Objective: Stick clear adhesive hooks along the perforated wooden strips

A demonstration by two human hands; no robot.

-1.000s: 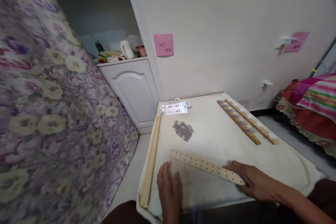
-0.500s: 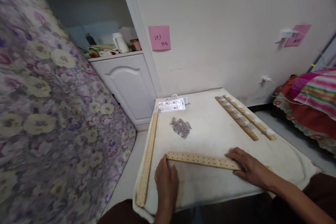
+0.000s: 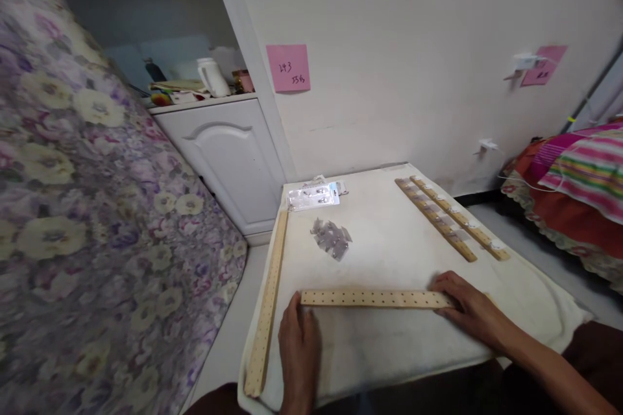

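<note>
A pale wooden strip with rows of small holes [image 3: 374, 299] lies crosswise near the front of the cloth-covered table [image 3: 384, 343]. Its right end is held in my right hand [image 3: 467, 308], fingers on the far edge and thumb on the near one. At the left end, a fingertip of my left hand [image 3: 299, 350] touches the strip; the thumb stays apart from it. Beyond the strip is a pile of small clear packets [image 3: 331, 239], their contents too small to make out. A second holed strip [image 3: 267, 311] runs along the table's left edge.
Two wooden strips [image 3: 435, 219] [image 3: 460, 219] with small clear packets or pieces on them lie at the right. Clear plastic packaging [image 3: 314, 196] sits at the back left. A floral curtain [image 3: 121, 207] hangs left; a wall [image 3: 370, 78] stands behind.
The held strip has turned from slanting to nearly level, its left end coming nearer and its right end going farther away. Both hands stay at its ends. The view has shifted slightly.
</note>
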